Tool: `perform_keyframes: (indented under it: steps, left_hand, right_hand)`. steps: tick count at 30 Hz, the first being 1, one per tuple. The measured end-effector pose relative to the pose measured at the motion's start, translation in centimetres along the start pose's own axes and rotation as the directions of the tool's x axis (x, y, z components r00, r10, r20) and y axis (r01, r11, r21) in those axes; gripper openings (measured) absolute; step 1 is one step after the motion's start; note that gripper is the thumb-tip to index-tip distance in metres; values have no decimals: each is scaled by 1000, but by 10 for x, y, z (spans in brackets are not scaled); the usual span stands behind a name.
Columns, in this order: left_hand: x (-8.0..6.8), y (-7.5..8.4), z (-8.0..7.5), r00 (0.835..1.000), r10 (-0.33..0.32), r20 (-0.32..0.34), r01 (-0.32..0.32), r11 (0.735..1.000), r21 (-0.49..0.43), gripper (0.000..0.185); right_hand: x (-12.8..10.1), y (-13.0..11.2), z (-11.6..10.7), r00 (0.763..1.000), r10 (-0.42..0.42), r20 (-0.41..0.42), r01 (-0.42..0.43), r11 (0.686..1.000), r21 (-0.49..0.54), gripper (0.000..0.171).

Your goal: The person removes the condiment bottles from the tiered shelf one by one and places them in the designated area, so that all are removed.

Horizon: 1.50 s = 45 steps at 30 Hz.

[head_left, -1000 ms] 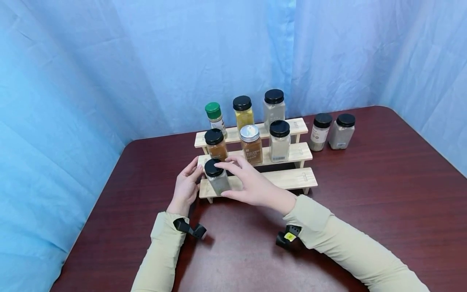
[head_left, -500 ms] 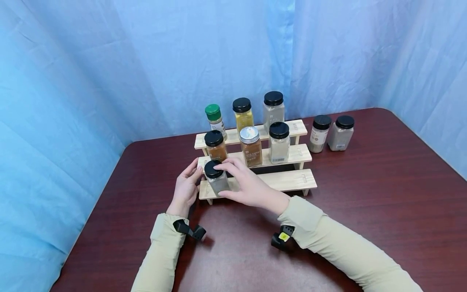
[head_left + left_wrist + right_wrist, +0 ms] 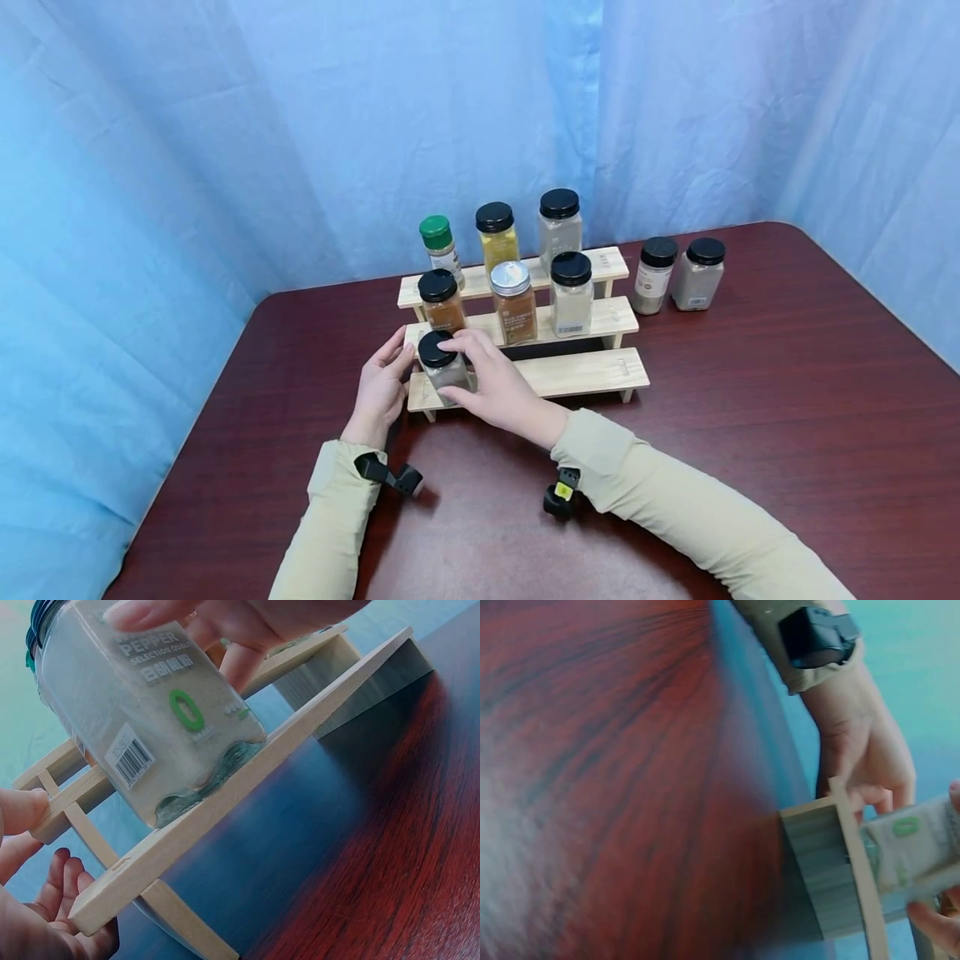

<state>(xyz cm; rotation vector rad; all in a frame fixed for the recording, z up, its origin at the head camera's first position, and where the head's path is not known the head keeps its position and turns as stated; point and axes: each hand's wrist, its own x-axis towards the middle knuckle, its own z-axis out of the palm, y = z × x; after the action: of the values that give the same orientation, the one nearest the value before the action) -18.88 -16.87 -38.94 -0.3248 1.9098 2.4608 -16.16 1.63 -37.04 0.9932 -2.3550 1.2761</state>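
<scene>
A clear pepper jar (image 3: 442, 372) with a black lid stands at the left end of the lowest step of a three-step wooden rack (image 3: 570, 374). My right hand (image 3: 498, 383) holds this jar from the right, one finger by the lid and the thumb low on its side. In the left wrist view, the jar (image 3: 161, 712) shows its "PEPPER" label, and its base meets the step. My left hand (image 3: 381, 387) grips the rack's left end, with the thumb on the middle step's edge and other fingers by the lowest step.
On the middle step stand an orange-brown jar (image 3: 442, 310), a silver-lidded jar (image 3: 515, 312) and a pale jar (image 3: 572, 304). The top step bears a green-capped bottle (image 3: 441, 246), a yellow jar (image 3: 499, 242) and a grey jar (image 3: 560, 229). Two jars (image 3: 652, 283) stand right of the rack.
My right forearm and wrist have shifted left, and the hand has closed in a little more around the pepper jar. The left hand keeps its place on the rack.
</scene>
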Motion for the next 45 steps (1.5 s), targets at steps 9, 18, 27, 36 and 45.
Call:
perform_keyframes:
  steps: [9,18,27,36,45]
  left_hand:
    - [0,-1,-1,1000,11,5,-11,1000,1,48]
    - [-1,0,0,1000,6,1,-6,1000,-3,48]
    - [-2,1,0,1000,11,7,-11,1000,-20,47]
    - [-1,0,0,1000,3,1,-3,1000,-3,48]
    - [0,0,1,1000,-1,-16,1,1000,-2,48]
  right_hand:
    - [-2,1,13,993,-20,-115,12,998,-68,54]
    - [-3,1,18,982,-68,-176,51,994,-101,55]
    - [-7,0,18,978,-95,-186,85,995,-61,53]
    - [-8,0,16,978,-103,-181,98,995,-36,54]
    - [-9,4,7,977,-120,-178,119,993,-19,55]
